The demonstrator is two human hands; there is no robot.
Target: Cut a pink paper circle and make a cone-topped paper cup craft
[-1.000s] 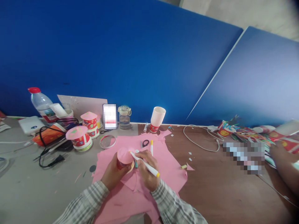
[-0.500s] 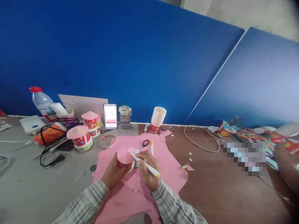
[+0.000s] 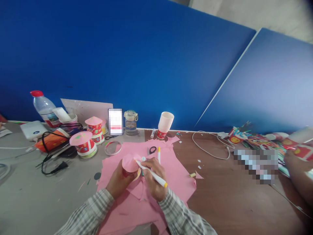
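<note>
My left hand (image 3: pixel 119 182) is wrapped round a red paper cup with a pink paper disc on top (image 3: pixel 130 163). In my right hand (image 3: pixel 156 178) is a white marker (image 3: pixel 156 178) with a yellow end, and its tip touches the right part of the pink disc. Both hands are above a layer of pink paper sheets (image 3: pixel 176 176). Just beyond them lie dark-handled scissors (image 3: pixel 153 150) and a yellow-tipped marker (image 3: pixel 159 155). Part of the cup's side is hidden by my left fingers.
Decorated paper cups (image 3: pixel 84 147) stand left, near a black cable (image 3: pixel 58 167) and a bottle (image 3: pixel 45 109). At the back are a phone (image 3: pixel 115 121), a water jar (image 3: pixel 131 123) and stacked cups (image 3: pixel 165 124). On the right, another person's hand (image 3: pixel 297 166) is beside a pile of colored sticks (image 3: pixel 264 142).
My hands, the cup and the marker have barely moved. At the right edge, the other person's hand has shifted slightly to the left.
</note>
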